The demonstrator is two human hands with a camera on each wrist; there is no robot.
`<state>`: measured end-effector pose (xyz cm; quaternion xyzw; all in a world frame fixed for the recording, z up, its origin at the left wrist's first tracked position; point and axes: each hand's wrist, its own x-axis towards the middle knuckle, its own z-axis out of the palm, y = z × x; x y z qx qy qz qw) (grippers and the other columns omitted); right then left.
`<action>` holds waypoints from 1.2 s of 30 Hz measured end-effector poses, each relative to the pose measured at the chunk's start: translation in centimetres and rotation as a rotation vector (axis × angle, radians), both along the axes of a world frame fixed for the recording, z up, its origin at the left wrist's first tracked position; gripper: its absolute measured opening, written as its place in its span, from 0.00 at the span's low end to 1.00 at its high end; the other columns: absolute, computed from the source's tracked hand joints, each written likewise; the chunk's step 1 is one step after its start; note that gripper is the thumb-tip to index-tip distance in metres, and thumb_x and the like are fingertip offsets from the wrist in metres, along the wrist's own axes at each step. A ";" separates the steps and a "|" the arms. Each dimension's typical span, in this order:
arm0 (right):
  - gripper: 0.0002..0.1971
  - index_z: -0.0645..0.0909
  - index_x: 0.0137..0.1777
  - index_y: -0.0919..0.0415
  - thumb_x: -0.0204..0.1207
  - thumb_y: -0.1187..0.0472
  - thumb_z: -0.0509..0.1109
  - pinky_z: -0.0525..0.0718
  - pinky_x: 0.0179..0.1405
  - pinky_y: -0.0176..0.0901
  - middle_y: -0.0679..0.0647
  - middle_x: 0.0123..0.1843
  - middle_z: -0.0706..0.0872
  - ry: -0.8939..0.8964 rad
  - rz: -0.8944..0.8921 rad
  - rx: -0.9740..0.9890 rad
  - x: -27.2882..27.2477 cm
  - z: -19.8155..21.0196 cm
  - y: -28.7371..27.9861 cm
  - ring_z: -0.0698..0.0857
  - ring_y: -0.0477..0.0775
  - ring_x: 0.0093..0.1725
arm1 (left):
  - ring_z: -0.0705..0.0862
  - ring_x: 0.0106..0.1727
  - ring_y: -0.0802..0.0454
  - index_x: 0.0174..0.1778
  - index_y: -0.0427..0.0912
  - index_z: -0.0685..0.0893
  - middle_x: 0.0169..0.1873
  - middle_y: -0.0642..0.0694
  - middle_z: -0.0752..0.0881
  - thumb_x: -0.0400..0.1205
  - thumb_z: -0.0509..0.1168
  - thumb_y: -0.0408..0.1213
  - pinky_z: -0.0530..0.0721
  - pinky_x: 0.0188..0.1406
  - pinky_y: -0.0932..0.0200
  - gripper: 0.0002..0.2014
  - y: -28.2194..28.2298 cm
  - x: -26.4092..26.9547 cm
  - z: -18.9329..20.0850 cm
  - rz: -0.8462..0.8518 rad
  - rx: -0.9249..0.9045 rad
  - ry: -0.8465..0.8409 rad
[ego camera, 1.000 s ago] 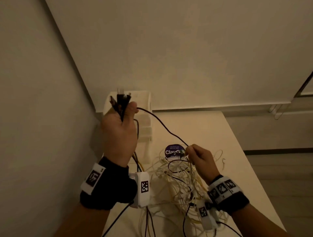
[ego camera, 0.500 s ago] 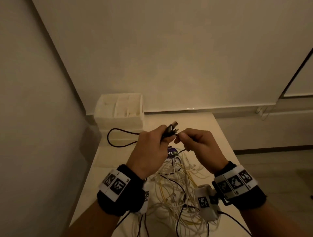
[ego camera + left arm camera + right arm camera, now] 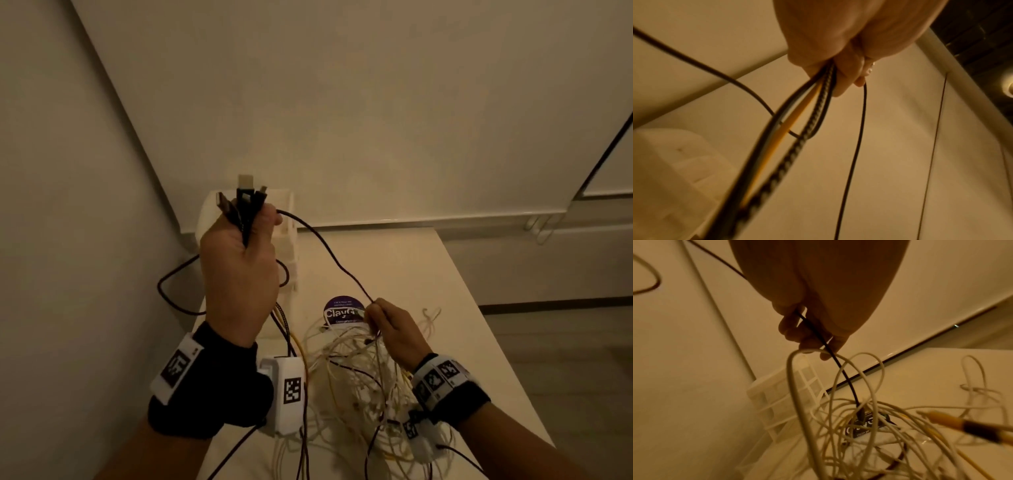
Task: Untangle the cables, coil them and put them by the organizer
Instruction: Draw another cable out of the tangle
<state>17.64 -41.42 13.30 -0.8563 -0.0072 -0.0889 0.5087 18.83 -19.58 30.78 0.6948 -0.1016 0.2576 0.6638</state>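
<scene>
My left hand [image 3: 239, 260] is raised in front of the white organizer [image 3: 291, 236] and grips a bunch of cable ends [image 3: 245, 205], plugs pointing up. In the left wrist view black, yellow and braided cables [image 3: 797, 123] hang down from its fist [image 3: 838, 68]. A thin black cable [image 3: 329, 253] runs from that hand down to my right hand [image 3: 387, 322], which pinches it just above the tangle of white and yellow cables [image 3: 359, 370] on the table. In the right wrist view the black cable [image 3: 818, 335] passes between my right hand's fingers [image 3: 793, 331].
A purple round lid [image 3: 342, 310] lies beside the tangle. The white table [image 3: 428, 274] stands against the wall, with its right edge open to the floor. A loop of black cable [image 3: 171, 294] hangs off the table's left side by the organizer.
My hands were together over the table half a second ago. The left hand has risen up and left with the plugs, the right has dropped to the tangle, and the black cable is stretched between them.
</scene>
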 end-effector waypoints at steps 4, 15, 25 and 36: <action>0.13 0.84 0.42 0.65 0.85 0.63 0.61 0.81 0.41 0.54 0.47 0.27 0.79 -0.034 -0.134 0.207 2.1 2.8 -0.3 0.77 0.46 0.30 | 0.80 0.39 0.19 0.60 0.43 0.84 0.39 0.23 0.81 0.81 0.62 0.54 0.80 0.33 0.34 0.20 1.1 0.2 -0.9 0.131 0.045 -0.007; 0.15 0.87 0.38 0.51 0.83 0.63 0.64 0.72 0.33 0.32 0.39 0.25 0.78 -0.226 0.080 -0.067 2.3 13.2 1.1 0.76 0.37 0.26 | 0.81 0.30 0.65 0.57 0.47 0.89 0.31 0.58 0.87 0.81 0.69 0.37 0.77 0.32 0.67 0.10 -3.3 -2.4 0.6 -0.363 0.436 -0.049; 0.13 0.88 0.42 0.43 0.83 0.58 0.64 0.71 0.31 0.40 0.56 0.27 0.81 -0.208 0.241 -0.084 0.3 15.0 0.7 0.73 0.56 0.28 | 0.81 0.35 0.73 0.62 0.50 0.85 0.31 0.66 0.81 0.84 0.65 0.38 0.72 0.34 0.78 0.11 -3.7 -0.5 -2.2 -0.195 0.655 0.024; 0.12 0.86 0.49 0.63 0.84 0.62 0.61 0.75 0.29 0.43 0.53 0.26 0.76 -0.118 0.248 0.172 -3.8 12.3 -0.4 0.73 0.50 0.26 | 0.76 0.23 0.70 0.35 0.50 0.83 0.21 0.70 0.80 0.82 0.67 0.40 0.69 0.27 0.72 0.09 -1.7 -0.7 -1.8 -0.159 0.445 0.044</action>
